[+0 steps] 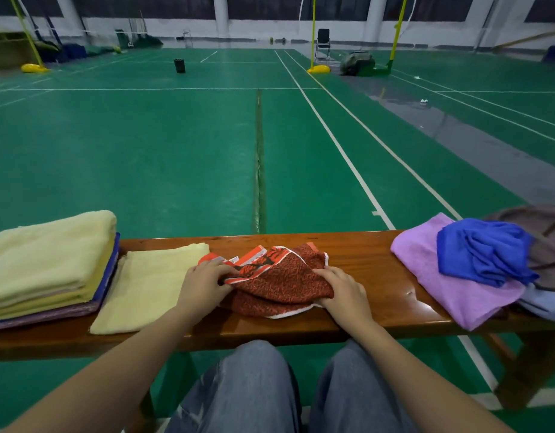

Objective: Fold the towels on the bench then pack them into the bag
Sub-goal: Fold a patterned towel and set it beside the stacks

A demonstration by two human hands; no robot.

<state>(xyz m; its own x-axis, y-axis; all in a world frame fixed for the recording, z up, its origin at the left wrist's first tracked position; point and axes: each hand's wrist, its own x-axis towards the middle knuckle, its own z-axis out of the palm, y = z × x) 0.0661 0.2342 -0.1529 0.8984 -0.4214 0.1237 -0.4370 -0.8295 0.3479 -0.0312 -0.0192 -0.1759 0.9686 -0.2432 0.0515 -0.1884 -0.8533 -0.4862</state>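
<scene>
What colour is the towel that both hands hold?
The towel is red-orange patterned, white-edged; head view.

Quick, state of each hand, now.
Left hand: grips the left edge of the crumpled red patterned towel.
Right hand: grips the same towel's right side.

Lower centre, the left grip [204, 285] and right grip [342, 289] both hold a rumpled red towel [282, 282] on the wooden tabletop [363, 254]. A folded yellow towel [148, 289] lies just left, beside a folded stack [48, 264]. At the right, a blue towel [485, 251] lies on a purple towel [457, 292].
</scene>
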